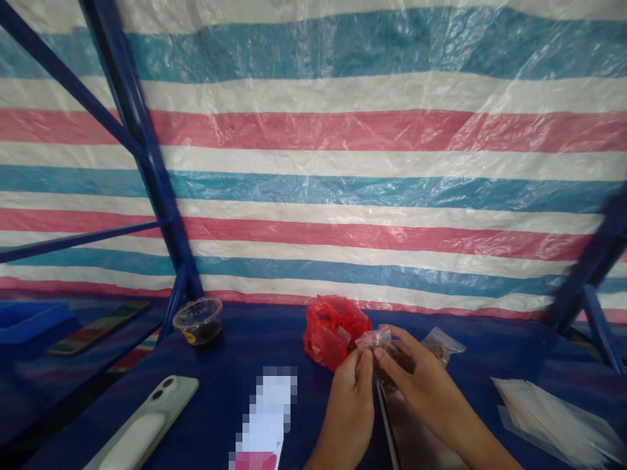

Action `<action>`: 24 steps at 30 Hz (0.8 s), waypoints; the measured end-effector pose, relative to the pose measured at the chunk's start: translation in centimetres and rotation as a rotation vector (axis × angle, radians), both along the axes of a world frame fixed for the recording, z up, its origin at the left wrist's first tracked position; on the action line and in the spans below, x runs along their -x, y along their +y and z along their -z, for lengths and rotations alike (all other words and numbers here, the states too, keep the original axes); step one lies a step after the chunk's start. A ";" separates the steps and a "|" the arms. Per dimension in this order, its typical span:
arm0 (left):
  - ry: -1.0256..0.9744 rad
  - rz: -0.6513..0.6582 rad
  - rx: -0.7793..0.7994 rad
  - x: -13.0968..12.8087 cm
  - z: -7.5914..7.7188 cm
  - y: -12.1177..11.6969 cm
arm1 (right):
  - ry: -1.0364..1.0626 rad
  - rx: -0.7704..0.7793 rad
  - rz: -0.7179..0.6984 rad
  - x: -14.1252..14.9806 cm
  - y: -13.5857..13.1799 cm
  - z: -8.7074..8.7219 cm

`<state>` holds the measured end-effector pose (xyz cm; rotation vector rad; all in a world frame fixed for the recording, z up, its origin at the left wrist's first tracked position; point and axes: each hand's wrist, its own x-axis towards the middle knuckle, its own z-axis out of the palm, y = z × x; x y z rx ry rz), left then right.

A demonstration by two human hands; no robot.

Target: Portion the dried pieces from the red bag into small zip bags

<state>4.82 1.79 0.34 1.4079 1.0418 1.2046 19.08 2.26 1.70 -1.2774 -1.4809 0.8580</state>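
Note:
Both hands meet at a small clear zip bag [394, 359] with dark brown contents. My left hand [353, 385] pinches its upper left edge, thumb and fingers pressed together. My right hand [416, 372] grips it from the right, thumb on the near face and fingers behind. Just left of the bag sits a crumpled red plastic bag [329, 329], partly opened at the front. Behind my right hand lies another small clear bag [443, 344] with brownish contents. A flat dark object with a pale edge [416, 444] lies under my hands; its kind is unclear.
On the blue surface stand a lidded clear tub of dark contents [200, 324], a pale phone [147, 424] and a pixelated bright item [264, 418]. Empty zip bags [553, 418] lie right. Blue metal posts [142, 150] and a striped tarp [367, 130] rise behind; a blue tray [32, 320] sits far left.

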 end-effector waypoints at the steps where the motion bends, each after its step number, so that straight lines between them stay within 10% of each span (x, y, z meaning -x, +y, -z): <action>1: 0.053 -0.017 -0.049 0.4 0.2 0.2 | -0.043 -0.017 -0.030 0.2 0.5 0.0; 10: 1.120 -0.287 -0.239 4.7 0.0 1.0 | -0.641 -0.079 -0.109 1.7 6.7 -1.5; 14: 1.182 -0.249 -0.138 4.9 -0.8 0.8 | -0.990 -0.099 -0.204 3.6 7.5 -2.9; 24: 1.090 -0.226 0.031 5.7 -0.5 1.3 | -1.075 -0.079 -0.278 4.9 8.5 -2.7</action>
